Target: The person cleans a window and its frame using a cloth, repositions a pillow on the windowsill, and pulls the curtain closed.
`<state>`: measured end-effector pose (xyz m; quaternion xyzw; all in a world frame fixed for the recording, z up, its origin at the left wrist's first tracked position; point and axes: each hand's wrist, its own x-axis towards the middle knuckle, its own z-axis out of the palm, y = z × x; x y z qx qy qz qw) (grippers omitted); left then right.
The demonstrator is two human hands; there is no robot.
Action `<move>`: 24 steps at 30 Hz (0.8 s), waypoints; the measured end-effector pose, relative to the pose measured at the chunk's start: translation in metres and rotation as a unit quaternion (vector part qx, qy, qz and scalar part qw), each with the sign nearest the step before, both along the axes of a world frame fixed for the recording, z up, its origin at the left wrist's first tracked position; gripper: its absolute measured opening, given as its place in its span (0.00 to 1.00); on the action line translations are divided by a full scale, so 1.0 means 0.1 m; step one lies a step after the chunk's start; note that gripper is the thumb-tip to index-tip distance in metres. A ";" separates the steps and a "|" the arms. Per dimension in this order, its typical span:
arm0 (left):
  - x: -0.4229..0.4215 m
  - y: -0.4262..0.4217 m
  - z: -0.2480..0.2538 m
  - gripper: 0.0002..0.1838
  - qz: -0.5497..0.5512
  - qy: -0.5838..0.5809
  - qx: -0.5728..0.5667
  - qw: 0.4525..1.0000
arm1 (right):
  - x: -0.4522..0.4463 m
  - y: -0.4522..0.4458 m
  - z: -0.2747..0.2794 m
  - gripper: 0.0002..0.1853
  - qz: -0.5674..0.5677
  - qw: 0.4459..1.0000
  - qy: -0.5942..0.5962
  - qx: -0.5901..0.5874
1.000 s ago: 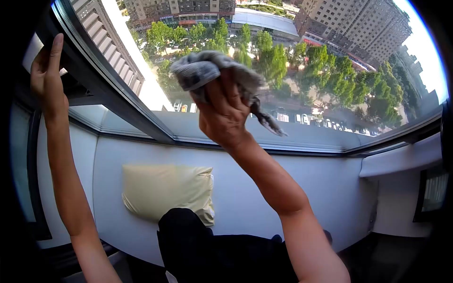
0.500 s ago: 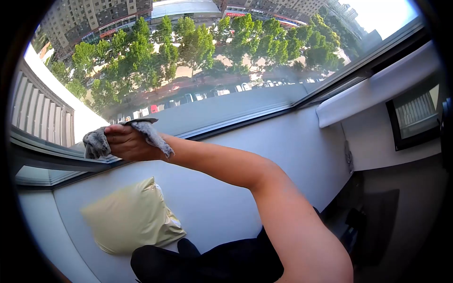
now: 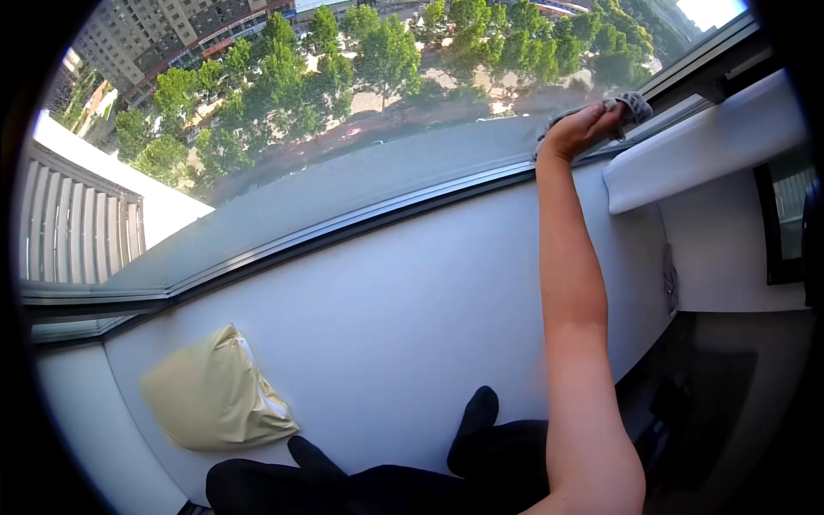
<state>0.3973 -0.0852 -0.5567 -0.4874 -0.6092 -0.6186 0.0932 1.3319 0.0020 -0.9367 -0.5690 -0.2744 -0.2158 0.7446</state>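
Observation:
My right hand (image 3: 584,130) is closed around a grey fluffy cloth (image 3: 635,110), which bunches out on both sides of my fingers. Hand and cloth are at the window glass (image 3: 360,184), low down near the right-hand end of the pane. Just beneath them runs the metal window frame (image 3: 369,213). My right arm stretches up from the bottom right of the view. Of my left hand nothing shows.
Below the window spreads a wide white ledge (image 3: 386,300). A pale yellow cushion (image 3: 215,395) lies on its left part, beside my legs and dark-socked foot (image 3: 477,419). A white roll-like bar (image 3: 704,150) sits at the right, louvres (image 3: 81,215) at the left.
My right hand has swept the cloth from the far left of the window to its right end. The view has shifted slightly, and my foot now shows on the ledge.

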 end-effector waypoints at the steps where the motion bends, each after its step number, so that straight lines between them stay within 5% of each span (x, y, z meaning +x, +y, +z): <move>1: -0.18 0.01 0.08 0.22 -0.008 -0.004 -0.007 1.000 | 0.23 0.02 -0.12 0.27 0.016 0.997 0.070 0.013; 7: -0.08 -0.01 0.11 0.24 -0.027 0.001 -0.038 0.999 | 0.49 0.03 -0.61 0.31 -0.018 0.998 0.048 -0.026; 13: 0.01 0.02 0.11 0.25 -0.012 -0.014 -0.038 0.999 | -0.30 -0.01 -0.25 0.31 0.036 0.968 0.247 0.011; 15: -1.46 0.30 0.80 0.24 0.046 -0.306 -0.043 0.950 | -0.70 0.00 -0.24 0.31 0.023 0.975 0.220 -0.019; 17: 0.24 0.00 0.03 0.23 -0.007 -0.029 -0.007 1.000 | -1.35 -0.03 -0.13 0.30 0.023 0.986 0.163 -0.008; 24: 0.31 -0.02 -0.07 0.27 -0.042 0.032 -0.005 0.999 | -3.80 -0.22 -0.16 0.29 0.127 0.985 -0.120 -0.005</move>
